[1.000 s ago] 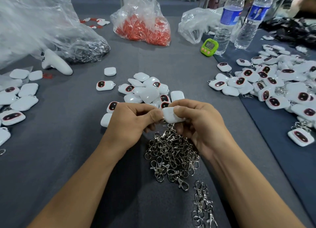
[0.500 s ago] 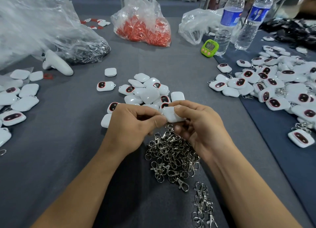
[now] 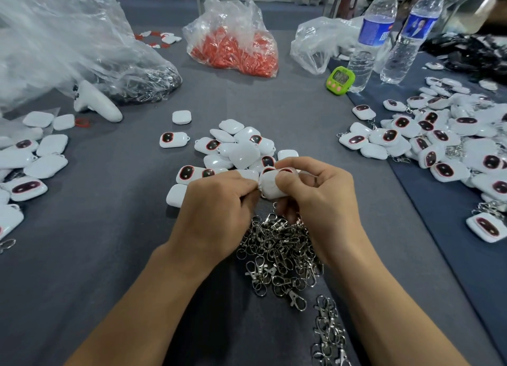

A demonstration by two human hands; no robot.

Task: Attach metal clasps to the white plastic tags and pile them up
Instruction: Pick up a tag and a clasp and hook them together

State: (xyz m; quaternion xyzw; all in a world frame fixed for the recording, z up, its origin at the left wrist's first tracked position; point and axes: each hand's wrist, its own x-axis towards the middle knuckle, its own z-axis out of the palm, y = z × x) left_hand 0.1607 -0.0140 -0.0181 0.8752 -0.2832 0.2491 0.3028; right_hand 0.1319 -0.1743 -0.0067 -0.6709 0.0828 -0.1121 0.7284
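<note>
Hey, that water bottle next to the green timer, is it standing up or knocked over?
Standing up. The water bottle rests on its base beside the green timer, neck pointing up.

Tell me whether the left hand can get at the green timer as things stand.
Probably not readily. The left hand grips the held tag together with the right hand, and the green timer sits far off to the right, beyond the right hand.

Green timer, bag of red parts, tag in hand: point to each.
Green timer (image 3: 340, 78), head view, its display.
Bag of red parts (image 3: 233, 51), head view, middle of the red heap.
Held tag (image 3: 270, 186), head view, its bare white face.
</note>
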